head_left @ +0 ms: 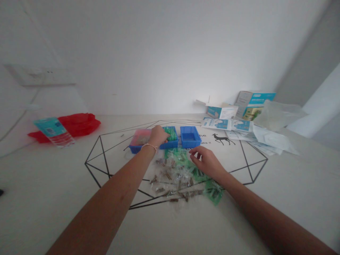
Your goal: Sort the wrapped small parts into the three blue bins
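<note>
My left hand (158, 136) reaches over the middle blue bin (172, 144), its fingers bent against green packets (170, 132) inside; whether they grip one is hidden. To its left stands a blue bin (135, 148) with reddish and clear contents. A third blue bin (190, 136), on the right, shows a bare floor. My right hand (204, 159) hovers at the right side of a loose pile of small clear packets (170, 173) and green packets (214, 191). Its fingers are curled but apart, and nothing shows between them. Small brownish pieces show inside the clear packets.
A red bag (79, 124) and a blue-and-clear pouch (54, 131) lie at the left. White-and-blue boxes (221, 111), flat packets (216, 123) and a translucent bag (278, 115) occupy the back right, near the wall.
</note>
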### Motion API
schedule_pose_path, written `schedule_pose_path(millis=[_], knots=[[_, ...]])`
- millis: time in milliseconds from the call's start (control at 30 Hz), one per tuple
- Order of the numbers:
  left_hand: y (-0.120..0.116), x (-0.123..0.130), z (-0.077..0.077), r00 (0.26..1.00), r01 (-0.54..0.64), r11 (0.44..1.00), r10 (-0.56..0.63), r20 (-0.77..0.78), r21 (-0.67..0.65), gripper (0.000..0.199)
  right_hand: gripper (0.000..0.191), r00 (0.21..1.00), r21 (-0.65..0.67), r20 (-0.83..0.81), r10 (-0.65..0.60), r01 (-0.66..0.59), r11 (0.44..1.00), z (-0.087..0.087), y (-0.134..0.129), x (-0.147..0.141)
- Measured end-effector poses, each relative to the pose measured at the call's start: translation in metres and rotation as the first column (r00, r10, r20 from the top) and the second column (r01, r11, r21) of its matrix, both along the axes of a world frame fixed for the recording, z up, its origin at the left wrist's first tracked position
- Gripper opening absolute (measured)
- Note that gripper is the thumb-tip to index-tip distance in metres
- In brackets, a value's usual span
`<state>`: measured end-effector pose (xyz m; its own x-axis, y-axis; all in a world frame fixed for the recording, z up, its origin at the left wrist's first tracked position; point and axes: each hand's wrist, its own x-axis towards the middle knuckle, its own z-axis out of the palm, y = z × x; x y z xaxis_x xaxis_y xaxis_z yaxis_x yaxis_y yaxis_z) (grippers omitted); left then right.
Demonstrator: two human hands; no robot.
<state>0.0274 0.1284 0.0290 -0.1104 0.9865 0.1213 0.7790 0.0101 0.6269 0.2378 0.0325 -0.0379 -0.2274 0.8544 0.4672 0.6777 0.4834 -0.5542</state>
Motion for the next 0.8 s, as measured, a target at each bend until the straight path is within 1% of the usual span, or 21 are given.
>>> schedule_pose_path(millis=[33,100,167,233,300,333,400,467,533,600,667,800], knots=[[-0.001,0.001,0.000,1.000,-0.017,1.000,0.017,-0.001,0.023,0.017,0.023,0.998,0.045,0.050,0.025,-0.028,0.999,-0.002,0.002,0.002],[-0.003,0.001,0.001,0.998,-0.069,0.993,0.068,0.006,0.092,0.037,0.033,0.980,0.099,0.162,0.112,-0.129,0.987,-0.005,0.005,0.006],[-0.007,0.001,0.003,0.993,-0.119,0.976,0.119,0.015,0.183,0.046,0.040,0.942,0.086,0.267,0.203,-0.233,0.969,-0.008,0.006,0.007],[-0.014,-0.002,0.005,0.990,-0.133,0.952,0.138,0.002,0.275,0.043,0.041,0.908,0.029,0.333,0.255,-0.280,0.959,-0.008,0.005,0.006],[-0.026,-0.005,0.004,0.993,-0.109,0.933,0.121,-0.013,0.344,0.035,0.037,0.895,-0.016,0.363,0.260,-0.273,0.962,-0.006,0.003,0.005],[-0.033,-0.006,0.001,0.995,-0.087,0.930,0.096,-0.008,0.358,0.031,0.034,0.896,-0.026,0.369,0.248,-0.257,0.966,-0.004,0.002,0.004],[-0.050,-0.009,-0.006,1.000,-0.007,0.938,0.001,0.016,0.346,0.022,0.025,0.909,-0.029,0.362,0.207,-0.211,0.977,-0.002,0.001,0.002],[-0.069,-0.010,-0.016,0.991,0.105,0.942,-0.127,0.048,0.318,0.014,0.016,0.938,-0.041,0.309,0.160,-0.155,0.987,-0.002,0.002,-0.001],[-0.086,-0.011,-0.026,0.969,0.194,0.952,-0.223,0.102,0.239,0.009,0.010,0.974,-0.089,0.202,0.104,-0.087,0.992,-0.005,0.004,-0.002],[-0.099,-0.012,-0.032,0.945,0.261,0.948,-0.289,0.150,0.183,0.005,0.019,0.995,-0.173,0.071,0.067,-0.054,0.984,-0.009,0.006,-0.003],[-0.109,-0.012,-0.035,0.926,0.291,0.945,-0.318,0.205,0.151,0.006,0.027,0.997,-0.243,-0.053,0.058,-0.069,0.968,-0.012,0.008,-0.001],[-0.115,-0.014,-0.033,0.907,0.260,0.960,-0.280,0.316,0.103,0.014,0.026,0.961,-0.290,-0.272,0.050,-0.131,0.948,-0.011,0.010,0.002]])
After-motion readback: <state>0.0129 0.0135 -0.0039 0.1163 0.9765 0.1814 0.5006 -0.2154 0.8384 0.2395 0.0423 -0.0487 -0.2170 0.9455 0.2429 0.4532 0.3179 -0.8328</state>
